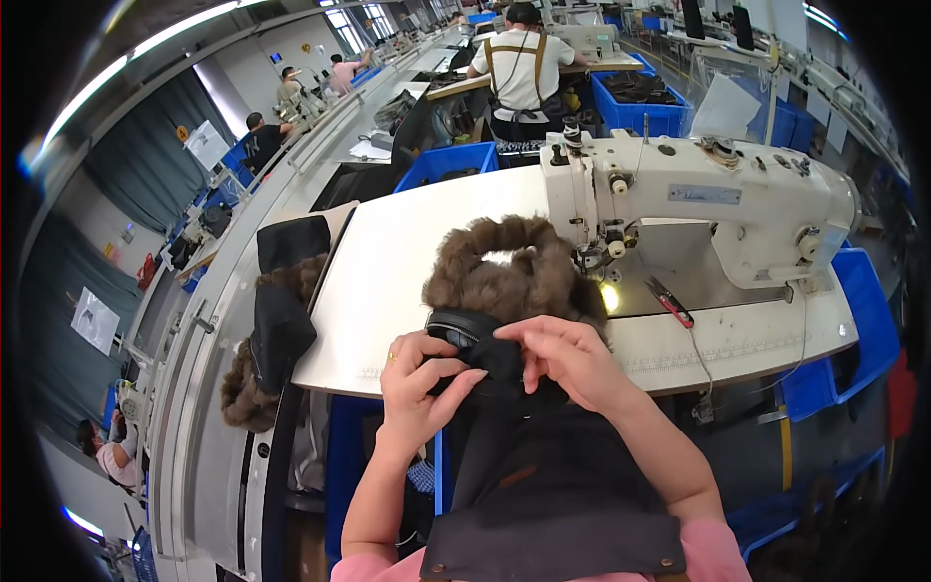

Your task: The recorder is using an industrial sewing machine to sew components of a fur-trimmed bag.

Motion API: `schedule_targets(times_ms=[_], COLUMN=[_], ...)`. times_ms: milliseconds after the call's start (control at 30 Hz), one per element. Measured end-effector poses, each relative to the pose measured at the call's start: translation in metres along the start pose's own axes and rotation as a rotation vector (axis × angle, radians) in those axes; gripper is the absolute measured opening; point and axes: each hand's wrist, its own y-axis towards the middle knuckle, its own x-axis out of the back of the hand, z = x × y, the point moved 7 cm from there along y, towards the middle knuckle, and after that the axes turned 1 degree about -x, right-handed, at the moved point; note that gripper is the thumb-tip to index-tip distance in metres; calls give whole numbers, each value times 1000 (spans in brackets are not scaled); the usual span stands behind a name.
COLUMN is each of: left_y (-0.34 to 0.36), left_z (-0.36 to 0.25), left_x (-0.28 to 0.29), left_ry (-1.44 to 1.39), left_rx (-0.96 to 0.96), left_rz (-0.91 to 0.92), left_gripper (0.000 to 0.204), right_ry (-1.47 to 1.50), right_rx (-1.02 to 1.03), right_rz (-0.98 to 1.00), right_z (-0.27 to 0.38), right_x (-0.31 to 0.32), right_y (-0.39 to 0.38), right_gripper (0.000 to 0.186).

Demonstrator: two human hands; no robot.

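Observation:
A brown fur piece (475, 276) lies on the white table, bunched into a loop with a gap in its middle. Black fabric (498, 367) joined to its near side hangs at the table's front edge. My left hand (424, 376) grips this fabric from the left, thumb and fingers closed on it. From the right, my right hand (570, 361) pinches the fabric's other side, index finger reaching across its top. A black band with a ridged edge (460, 328) shows just above my left fingers. Parts of the fabric are hidden behind both hands.
A white sewing machine (703, 184) stands at the right, its small lamp lit beside the fur. Red-handled thread snips (671, 303) lie on its bed. More black-and-brown fur pieces (281, 325) rest at the left. Blue bins (858, 320) flank the table; a person (522, 73) sits ahead.

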Motion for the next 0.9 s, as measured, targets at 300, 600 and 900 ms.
schedule_targets(times_ms=[300, 600, 900], left_y=[18, -17, -16], left_z=[-32, 21, 7], left_x=[-8, -22, -11], left_ry=[135, -439, -439], left_rx=[81, 485, 245], left_rz=[-80, -168, -152], left_gripper=[27, 3, 8], right_ry=[-268, -324, -488], right_rx=[170, 134, 113], right_rz=[-40, -78, -112], right_z=[11, 4, 14], right_x=[-10, -6, -27], right_y=[-6, 2, 5], right_gripper=[35, 35, 33])
